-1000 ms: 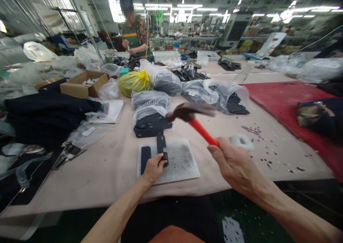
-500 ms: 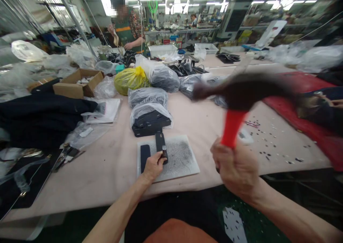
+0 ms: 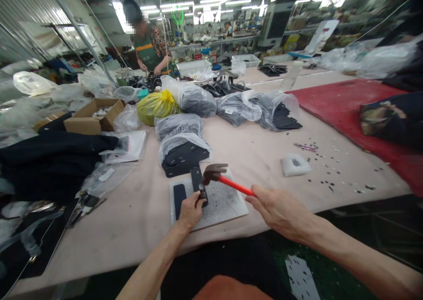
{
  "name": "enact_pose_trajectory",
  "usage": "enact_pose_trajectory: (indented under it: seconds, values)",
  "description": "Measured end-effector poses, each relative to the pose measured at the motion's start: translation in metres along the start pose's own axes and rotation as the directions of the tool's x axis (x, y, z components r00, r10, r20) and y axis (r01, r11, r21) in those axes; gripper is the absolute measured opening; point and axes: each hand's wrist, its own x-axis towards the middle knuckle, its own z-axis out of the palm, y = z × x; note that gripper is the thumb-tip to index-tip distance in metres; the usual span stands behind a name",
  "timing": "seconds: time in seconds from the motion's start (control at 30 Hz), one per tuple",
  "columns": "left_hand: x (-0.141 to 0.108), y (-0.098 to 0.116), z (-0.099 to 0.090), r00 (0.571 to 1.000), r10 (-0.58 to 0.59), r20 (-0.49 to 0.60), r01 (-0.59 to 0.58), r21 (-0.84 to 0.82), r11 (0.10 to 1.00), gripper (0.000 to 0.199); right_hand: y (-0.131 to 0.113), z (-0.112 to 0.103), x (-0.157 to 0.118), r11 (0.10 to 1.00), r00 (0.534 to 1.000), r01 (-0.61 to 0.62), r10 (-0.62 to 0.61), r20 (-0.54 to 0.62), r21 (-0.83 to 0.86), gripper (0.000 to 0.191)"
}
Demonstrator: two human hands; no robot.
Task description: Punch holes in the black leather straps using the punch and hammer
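Note:
My right hand [image 3: 277, 209] is closed around the red handle of a claw hammer [image 3: 236, 185]. The hammer's dark head is down at the top of a short metal punch [image 3: 201, 190]; whether the two touch is hard to tell. My left hand [image 3: 191, 211] pinches this punch upright over a dark strap-like piece [image 3: 195, 175]. That piece lies on a white, speckled board [image 3: 228, 209]. Beside it on the board, to the left, is a second dark piece [image 3: 179, 199]. My left fingers partly hide the punch's lower end.
Behind the board, clear bags [image 3: 185, 148] hold stacked dark pieces. To the right are a white packet [image 3: 295, 164], pink snips [image 3: 306, 147], scattered small bits and red material [image 3: 343, 110]. Dark cloth [image 3: 56, 154] and a cardboard box [image 3: 94, 117] are at left. Another person [image 3: 150, 49] stands across the table.
The hammer has swung down from high on the right to the top of the punch. My left hand stays at the same spot on the board. The view has shifted slightly.

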Motion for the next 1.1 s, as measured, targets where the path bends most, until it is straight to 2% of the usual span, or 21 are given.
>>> enact_pose_trajectory:
  seconds: [0.1, 0.17, 0.23, 0.3, 0.37, 0.43, 0.53, 0.63, 0.73, 0.83, 0.9, 1.0, 1.1]
  values:
    - [0.000, 0.001, -0.001, 1.000, 0.004, -0.003, -0.004, -0.016, 1.000, 0.015, 0.033, 0.022, 0.011, 0.964, 0.988, -0.153, 0.141, 0.070, 0.220, 0.035]
    - [0.000, 0.002, -0.002, 1.000, 0.003, 0.005, -0.002, -0.033, 0.999, 0.015, 0.059, 0.043, 0.020, 0.903, 0.954, -0.292, 0.251, 0.165, 0.314, 0.036]
    - [0.000, 0.004, -0.003, 1.000, -0.004, 0.018, 0.005, -0.055, 0.998, 0.017, 0.079, 0.065, 0.028, 0.867, 0.903, -0.424, 0.382, 0.195, 0.262, 0.033]
    - [0.000, 0.006, -0.005, 1.000, -0.013, 0.028, 0.015, -0.077, 0.997, 0.019, 0.087, 0.081, 0.037, 0.876, 0.889, -0.457, 0.442, 0.123, 0.154, 0.025]
    - [0.001, 0.007, -0.005, 0.999, -0.026, 0.039, 0.030, -0.102, 0.994, 0.020, 0.078, 0.091, 0.047, 0.925, 0.926, -0.375, 0.377, -0.018, 0.066, 0.021]
    - [0.001, 0.007, -0.005, 0.998, -0.048, 0.047, 0.054, -0.128, 0.990, 0.020, 0.056, 0.098, 0.059, 0.978, 0.971, -0.204, 0.206, -0.119, 0.032, 0.029]
    - [-0.001, 0.005, -0.005, 0.996, -0.086, 0.037, 0.091, -0.135, 0.987, 0.020, 0.014, 0.117, 0.079, 0.989, 0.991, 0.100, -0.089, -0.102, 0.105, 0.038]
    - [-0.001, 0.002, -0.004, 0.992, -0.128, 0.009, 0.128, -0.142, 0.982, 0.020, -0.014, 0.143, 0.090, 0.961, 0.970, 0.242, -0.235, -0.062, 0.135, 0.046]
    - [0.005, -0.003, -0.005, 0.963, -0.261, -0.072, 0.232, -0.276, 0.933, 0.022, -0.019, 0.161, 0.092, 0.957, 0.966, 0.260, -0.256, -0.043, 0.130, 0.045]
    - [0.014, -0.012, -0.010, 0.879, -0.430, -0.207, 0.299, -0.464, 0.834, 0.030, -0.013, 0.166, 0.092, 0.957, 0.968, 0.253, -0.251, -0.030, 0.145, 0.047]
    - [0.017, -0.017, -0.015, 0.846, -0.471, -0.251, 0.320, -0.468, 0.824, 0.030, -0.009, 0.165, 0.092, 0.952, 0.967, 0.255, -0.256, -0.021, 0.170, 0.051]
    - [0.014, -0.021, -0.021, 0.868, -0.433, -0.241, 0.355, -0.308, 0.883, 0.025, -0.006, 0.164, 0.092, 0.943, 0.970, 0.244, -0.240, -0.046, 0.224, 0.053]
    - [0.009, -0.022, -0.023, 0.887, -0.395, -0.240, 0.354, -0.195, 0.915, 0.023, -0.010, 0.161, 0.102, 0.963, 0.983, 0.158, -0.133, -0.124, 0.218, 0.044]
